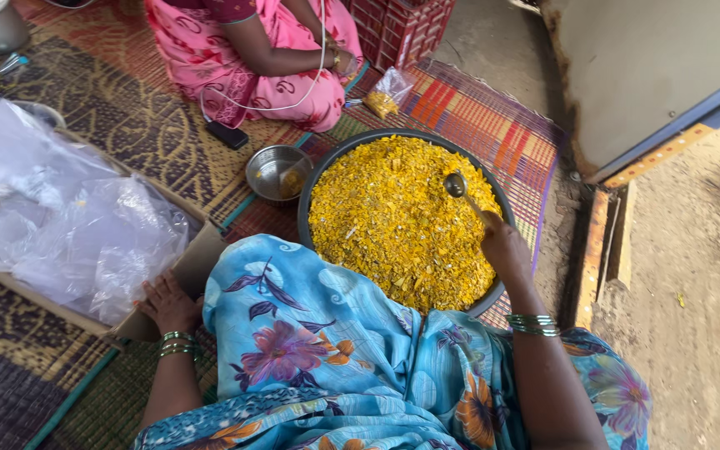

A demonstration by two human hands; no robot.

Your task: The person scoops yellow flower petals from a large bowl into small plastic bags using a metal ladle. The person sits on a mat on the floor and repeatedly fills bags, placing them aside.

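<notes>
Head view: a spoon (457,187) lies over the yellow mix (393,221) in a wide dark pan (317,171) on the mat (493,117), its handle clamped in the right hand (502,243). Left hand (167,305) rests flat, fingers apart, against a cardboard box (197,258) holding clear bags (68,225). Beside the pan sits a steel bowl (277,172); beyond it, a person in pink (252,50).

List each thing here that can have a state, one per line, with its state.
Large round pan: heaped with yellow mix.
Spoon: held in the right hand, bowl up over the mix.
Small steel bowl: nearly empty.
Cardboard box: open, holding clear bags; left hand on its corner.
Small bag: part filled.
</notes>
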